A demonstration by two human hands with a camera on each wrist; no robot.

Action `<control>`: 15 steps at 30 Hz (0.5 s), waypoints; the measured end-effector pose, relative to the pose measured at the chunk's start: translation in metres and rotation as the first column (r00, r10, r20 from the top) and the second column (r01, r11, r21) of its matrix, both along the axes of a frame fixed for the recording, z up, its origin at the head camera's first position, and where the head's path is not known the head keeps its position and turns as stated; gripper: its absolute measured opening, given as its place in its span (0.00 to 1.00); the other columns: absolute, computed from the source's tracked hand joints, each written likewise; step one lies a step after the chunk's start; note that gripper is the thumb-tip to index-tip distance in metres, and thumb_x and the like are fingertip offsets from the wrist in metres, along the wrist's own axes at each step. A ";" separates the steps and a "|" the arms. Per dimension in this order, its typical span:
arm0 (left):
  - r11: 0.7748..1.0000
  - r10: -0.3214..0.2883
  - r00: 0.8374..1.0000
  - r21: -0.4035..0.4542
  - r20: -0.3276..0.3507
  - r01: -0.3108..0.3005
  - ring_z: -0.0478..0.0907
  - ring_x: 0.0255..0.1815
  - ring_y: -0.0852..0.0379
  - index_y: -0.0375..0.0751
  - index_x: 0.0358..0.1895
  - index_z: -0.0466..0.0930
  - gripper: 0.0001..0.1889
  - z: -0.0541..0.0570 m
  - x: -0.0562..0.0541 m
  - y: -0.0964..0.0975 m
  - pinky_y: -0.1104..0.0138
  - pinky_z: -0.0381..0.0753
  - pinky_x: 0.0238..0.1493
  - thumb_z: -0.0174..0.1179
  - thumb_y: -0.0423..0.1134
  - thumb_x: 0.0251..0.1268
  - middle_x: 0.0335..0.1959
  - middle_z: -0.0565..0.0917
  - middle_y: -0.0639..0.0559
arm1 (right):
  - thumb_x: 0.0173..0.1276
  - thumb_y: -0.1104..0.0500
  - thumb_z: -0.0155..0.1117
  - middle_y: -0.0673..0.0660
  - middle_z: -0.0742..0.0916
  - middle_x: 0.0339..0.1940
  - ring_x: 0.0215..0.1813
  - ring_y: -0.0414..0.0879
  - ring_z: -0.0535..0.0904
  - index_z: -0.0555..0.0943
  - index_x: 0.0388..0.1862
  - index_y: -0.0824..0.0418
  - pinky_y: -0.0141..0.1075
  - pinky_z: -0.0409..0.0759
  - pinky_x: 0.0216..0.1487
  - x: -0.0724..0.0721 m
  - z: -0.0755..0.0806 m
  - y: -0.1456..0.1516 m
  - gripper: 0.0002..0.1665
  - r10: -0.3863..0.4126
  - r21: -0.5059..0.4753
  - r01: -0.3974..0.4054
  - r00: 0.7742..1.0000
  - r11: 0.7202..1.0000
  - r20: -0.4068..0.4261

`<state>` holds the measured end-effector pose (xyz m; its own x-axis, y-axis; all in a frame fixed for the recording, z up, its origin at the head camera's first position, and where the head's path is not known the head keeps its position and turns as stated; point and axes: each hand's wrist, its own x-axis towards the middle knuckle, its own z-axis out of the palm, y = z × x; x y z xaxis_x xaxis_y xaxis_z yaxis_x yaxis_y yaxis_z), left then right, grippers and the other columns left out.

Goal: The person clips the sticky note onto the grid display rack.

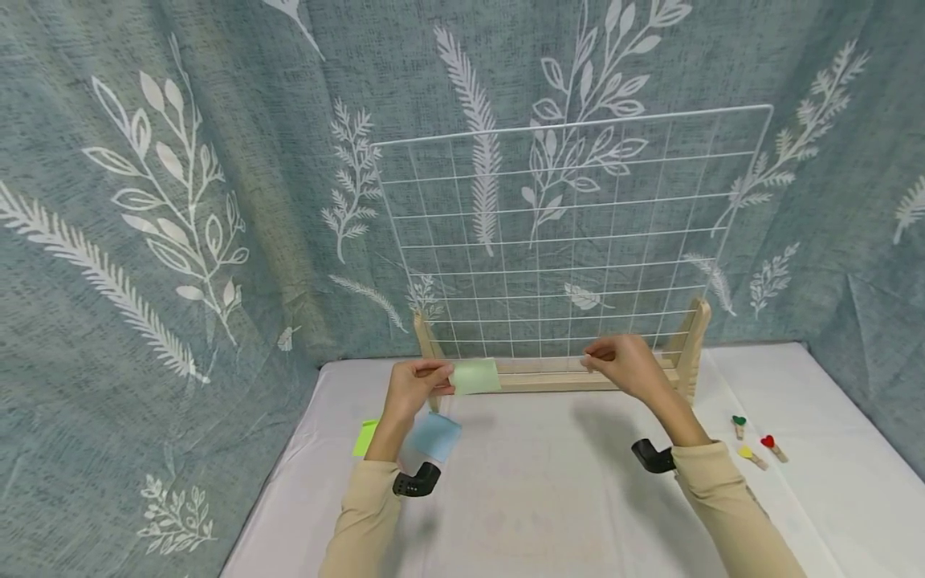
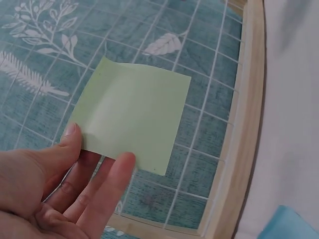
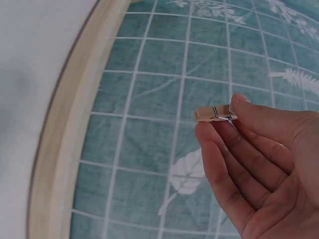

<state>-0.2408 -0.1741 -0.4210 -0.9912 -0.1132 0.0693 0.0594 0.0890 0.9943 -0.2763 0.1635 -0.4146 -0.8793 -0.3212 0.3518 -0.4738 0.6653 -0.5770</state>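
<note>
My left hand (image 1: 417, 387) pinches a pale green sticky note (image 2: 132, 117) by one edge, thumb on its near face and fingers behind. The note hangs in front of the lower left of a white wire grid (image 1: 538, 273). In my right hand (image 1: 623, 363) a small wooden clothespin (image 3: 214, 113) is pinched between thumb and fingertips, before the lower right of the grid. The grid stands upright in a wooden base (image 1: 556, 380). In the head view the clothespin is mostly hidden by the fingers.
A blue sticky note (image 1: 437, 436) and a bright green one (image 1: 365, 437) lie on the white table by my left forearm. To the right lie clothespins with green (image 1: 739, 425), red (image 1: 773, 447) and yellow (image 1: 753, 457) tops. A leaf-patterned curtain (image 1: 275, 201) hangs behind.
</note>
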 end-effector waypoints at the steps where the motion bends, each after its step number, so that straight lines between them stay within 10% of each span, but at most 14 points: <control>1: 1.000 0.003 1.000 -0.004 -0.004 -0.003 0.84 0.26 0.58 0.22 0.45 0.83 0.10 0.002 -0.001 0.000 0.63 0.91 0.35 0.63 0.27 0.65 0.32 0.86 0.41 | 0.68 0.60 0.67 0.62 0.89 0.36 0.38 0.55 0.86 0.86 0.44 0.70 0.48 0.88 0.39 -0.001 0.003 -0.002 0.13 0.004 0.000 -0.004 1.000 1.000 0.001; 15: 0.998 0.056 0.996 -0.022 -0.075 -0.058 0.83 0.24 0.59 0.25 0.44 0.84 0.10 0.026 -0.010 -0.004 0.64 0.90 0.36 0.64 0.30 0.65 0.29 0.85 0.49 | 0.69 0.60 0.67 0.63 0.89 0.38 0.39 0.55 0.86 0.85 0.46 0.70 0.49 0.88 0.42 -0.006 0.039 -0.023 0.14 0.029 0.004 -0.028 0.999 1.000 -0.039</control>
